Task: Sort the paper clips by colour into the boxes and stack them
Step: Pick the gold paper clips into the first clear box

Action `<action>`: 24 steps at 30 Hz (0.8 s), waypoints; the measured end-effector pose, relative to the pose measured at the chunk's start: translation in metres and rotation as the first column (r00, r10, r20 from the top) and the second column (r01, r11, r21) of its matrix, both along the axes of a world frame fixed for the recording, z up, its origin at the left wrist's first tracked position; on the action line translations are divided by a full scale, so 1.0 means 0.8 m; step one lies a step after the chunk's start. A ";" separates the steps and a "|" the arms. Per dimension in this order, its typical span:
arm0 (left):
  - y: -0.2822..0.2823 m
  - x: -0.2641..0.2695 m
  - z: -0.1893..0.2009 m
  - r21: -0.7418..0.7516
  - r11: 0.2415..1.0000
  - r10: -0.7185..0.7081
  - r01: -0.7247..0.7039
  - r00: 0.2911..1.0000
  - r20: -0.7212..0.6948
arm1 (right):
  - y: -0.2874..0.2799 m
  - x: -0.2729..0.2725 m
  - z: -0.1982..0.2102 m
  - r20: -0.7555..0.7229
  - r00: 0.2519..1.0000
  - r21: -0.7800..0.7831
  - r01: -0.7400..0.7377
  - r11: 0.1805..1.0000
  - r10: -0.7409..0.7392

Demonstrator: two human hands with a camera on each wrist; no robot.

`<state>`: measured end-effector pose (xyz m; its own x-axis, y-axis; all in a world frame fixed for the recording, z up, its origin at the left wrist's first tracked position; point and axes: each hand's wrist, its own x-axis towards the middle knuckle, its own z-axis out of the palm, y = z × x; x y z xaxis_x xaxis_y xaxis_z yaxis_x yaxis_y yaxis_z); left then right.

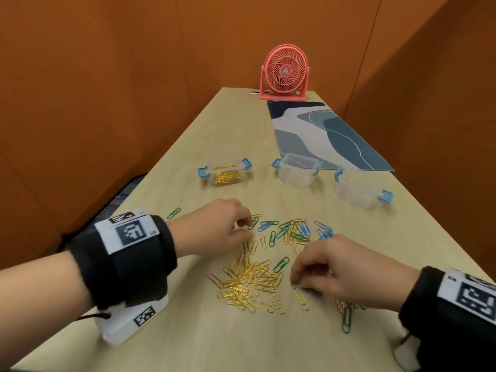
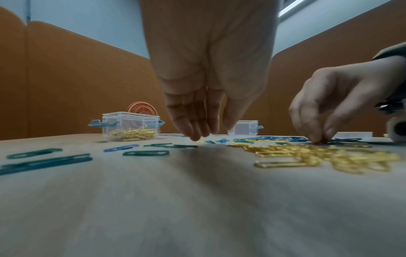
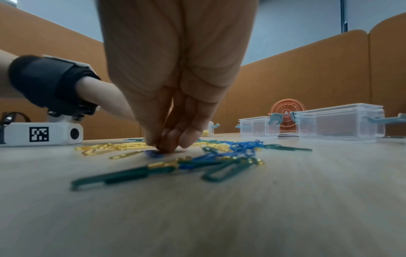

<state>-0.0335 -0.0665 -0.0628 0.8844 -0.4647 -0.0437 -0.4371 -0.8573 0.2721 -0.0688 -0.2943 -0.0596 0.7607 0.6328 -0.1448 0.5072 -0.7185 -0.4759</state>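
The paper clips (image 1: 268,259) lay loose across the centre of the head view on the wooden table (image 1: 214,342): a gold heap (image 1: 249,280) at lower centre, with green and blue ones mixed just above and right of it. The left hand (image 1: 214,232), at centre left, had its fingers curled down onto a green clip (image 1: 254,222), apparently pinching it; the left wrist view was too blurred to confirm. The right hand (image 1: 346,272), lower right, had bunched fingertips pressed on a blue clip (image 3: 153,153), though whether it was actually gripped could not be told. Of the three clear boxes across the upper middle, the left box (image 1: 226,174) already held gold clips, while the middle box (image 1: 298,170) and right box (image 1: 357,191) looked empty. The clips seemed very light, stiff and smooth, lying flat, so they would likely slide; pinching one by its rounded end or lifting an edge with a fingernail looked best. Tangled ones might drag neighbours along.
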 end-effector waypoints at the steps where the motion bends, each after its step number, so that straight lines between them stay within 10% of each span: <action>1: -0.002 0.004 -0.001 0.026 1.000 -0.005 0.005 1.000 -0.013 | 0.000 0.002 0.000 0.021 1.000 0.005 0.009 1.000 -0.009; 9: -0.005 0.029 0.002 -0.010 0.998 0.061 -0.061 0.997 0.050 | -0.003 0.028 -0.003 0.281 0.947 -0.060 0.179 0.982 -0.156; 19: -0.024 0.060 -0.003 -0.027 0.997 0.071 -0.077 0.982 -0.175 | 0.016 0.060 -0.006 0.148 0.948 -0.100 0.298 0.950 -0.282; 24: -0.026 0.057 0.001 -0.039 0.993 0.113 -0.114 0.993 -0.043 | 0.014 0.060 -0.003 0.218 0.894 0.020 0.397 0.917 -0.392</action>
